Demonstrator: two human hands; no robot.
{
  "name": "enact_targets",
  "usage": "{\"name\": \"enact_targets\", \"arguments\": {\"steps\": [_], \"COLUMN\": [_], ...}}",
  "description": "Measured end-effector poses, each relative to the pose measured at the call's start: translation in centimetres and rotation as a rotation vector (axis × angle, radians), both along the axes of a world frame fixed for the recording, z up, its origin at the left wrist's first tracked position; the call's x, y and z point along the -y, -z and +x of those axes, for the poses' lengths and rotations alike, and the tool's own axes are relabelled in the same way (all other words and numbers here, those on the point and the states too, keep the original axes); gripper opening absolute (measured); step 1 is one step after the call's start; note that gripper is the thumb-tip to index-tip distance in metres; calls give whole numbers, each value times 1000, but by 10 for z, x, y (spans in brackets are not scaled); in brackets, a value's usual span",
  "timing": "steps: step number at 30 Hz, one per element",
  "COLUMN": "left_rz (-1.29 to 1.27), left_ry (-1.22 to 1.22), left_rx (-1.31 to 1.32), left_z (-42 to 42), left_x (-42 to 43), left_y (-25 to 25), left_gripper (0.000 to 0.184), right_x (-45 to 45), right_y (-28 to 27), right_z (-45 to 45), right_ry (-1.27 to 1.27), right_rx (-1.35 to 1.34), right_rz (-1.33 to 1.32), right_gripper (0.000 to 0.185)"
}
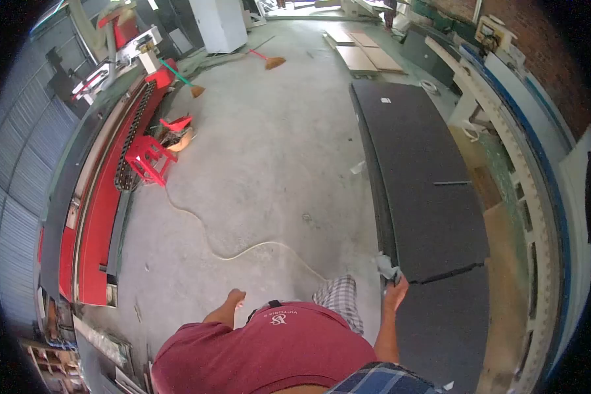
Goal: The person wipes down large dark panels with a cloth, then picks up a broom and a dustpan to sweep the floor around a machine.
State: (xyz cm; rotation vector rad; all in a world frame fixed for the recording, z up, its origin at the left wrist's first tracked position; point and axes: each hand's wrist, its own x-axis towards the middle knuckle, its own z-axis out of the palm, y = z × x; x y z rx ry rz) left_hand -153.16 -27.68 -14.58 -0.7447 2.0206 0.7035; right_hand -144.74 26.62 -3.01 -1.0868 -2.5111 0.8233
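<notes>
My right hand (395,291) is closed on a crumpled pale rag (387,268), at the left edge of the long stack of dark panels (433,230). The rag lies against that edge; whether it is cloth or plastic cannot be told for sure. Beside it, a dark ragged seam or strip (450,272) runs across the panels. My left hand (237,298) hangs over the concrete floor, away from any object. Its fingers point down and are too hidden to show whether they are open or closed.
A red plastic stool (150,159) stands by the long red machine (88,262) on the left. A pale hose (243,252) snakes over the floor. Two brooms and a grey cabinet (220,26) are further back. Light boards (358,58) lie beyond the dark stack; a long pale frame (505,118) runs along the right.
</notes>
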Motion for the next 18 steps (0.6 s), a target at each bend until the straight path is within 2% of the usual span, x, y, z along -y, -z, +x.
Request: {"name": "enact_targets", "arguments": {"steps": [2,3,4,5,6,7,8,10,11,13,14,16,18], "left_rz": [50,192,332,554,331,115,122,345,348,255,185,197,203], "left_ry": [-44,16,77,290,330,370,371,810,812,489,476,445,399], "left_rx": [50,-24,-100,-324,-199,-72,-77,-340,-342,-208,-130,-106,-131], "left_z": [18,27,23,21,-3,-18,-31,-69,-86,-136,-164,-218,-273], "left_x": [3,-1,-6,-7,-26,-40,-46,-63,-78,-117,-133,-158,-188], "left_y": [5,6,11,2,43,82,85,79,66,36,26,8,0], "left_gripper": [30,30,31,33,34,35,35,37,37,37,36,34,31], "right_x": [-32,-49,-56,-84,-99,-102,-111,-124,-118,-117,-111,-100,-96], "right_y": [-9,-18,-50,-31,-6,-13,4,32,41,51,50,45,47], "right_z": [-4,-2,-14,-11,-23,-26,-27,-31,-39,-62,-72,-86,-104], "right_ry": [150,191,251,306,550,614,619,654,685,661,669,563,512], "right_rx": [-270,-224,-320,-311,-102,9,110,276,346,501,504,432,421], "right_rz": [64,241,15,-2,143,132,120,126,140,297,290,463,434], "right_gripper": [41,40,41,43,43,42,41,37,36,33,33,33,33]}}
